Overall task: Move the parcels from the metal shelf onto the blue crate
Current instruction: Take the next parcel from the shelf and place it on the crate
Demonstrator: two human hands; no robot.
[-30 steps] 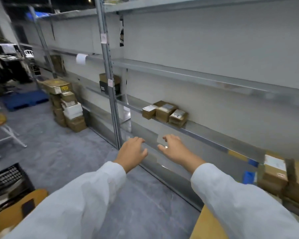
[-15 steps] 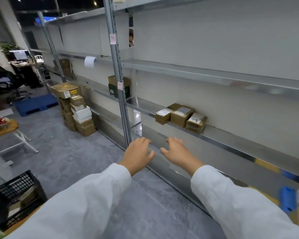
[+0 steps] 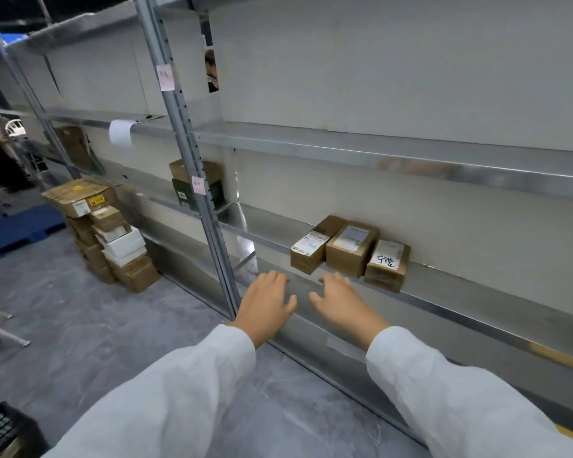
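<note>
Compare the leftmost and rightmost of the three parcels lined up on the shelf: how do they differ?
The leftmost parcel carries a printed white label folding over its front edge; the rightmost parcel has handwriting on its top label. The leftmost parcel looks longer and narrower, the rightmost parcel squatter. Both are brown cardboard on the same metal shelf.

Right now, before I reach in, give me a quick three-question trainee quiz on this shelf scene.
1. True or false: the left hand already holds a parcel.
2. How many parcels sit side by side on the metal shelf?
3. Which one bears a handwritten label? A: leftmost. B: middle. C: rightmost.
Key: 1 false, it is open and empty. 2 three. 3 C, the rightmost parcel.
</note>
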